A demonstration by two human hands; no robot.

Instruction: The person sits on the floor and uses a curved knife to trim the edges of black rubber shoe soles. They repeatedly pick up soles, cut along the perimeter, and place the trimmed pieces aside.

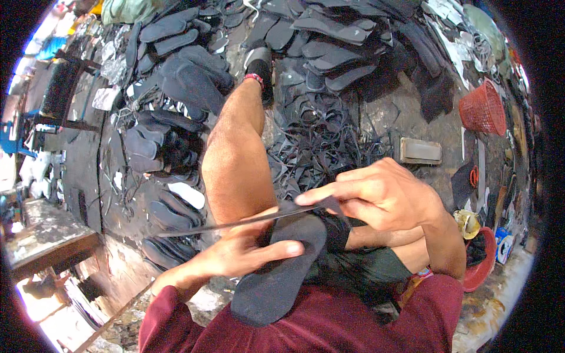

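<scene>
A black sole-shaped piece (273, 282) lies over my lap, its lower end against the maroon shirt. My left hand (247, 253) grips it, thumb flat on the upper face and fingers out of sight underneath. Close to its far end is my right hand (382, 197), index finger stretched along the edge and the other fingers curled in. Those fingers pinch a thin dark strip (253, 219), which runs leftward across my left wrist and past it. Whether the strip is still joined to the sole cannot be made out.
Piles of black soles (335, 44) lie ahead, with more stacked soles (156, 147) to the left. Dark scraps (318, 132) cover the floor beyond my knees. At right are a pale rectangular block (420, 151), a red basket (482, 109) and a red tub (481, 265). A wooden bench (56, 256) stands left.
</scene>
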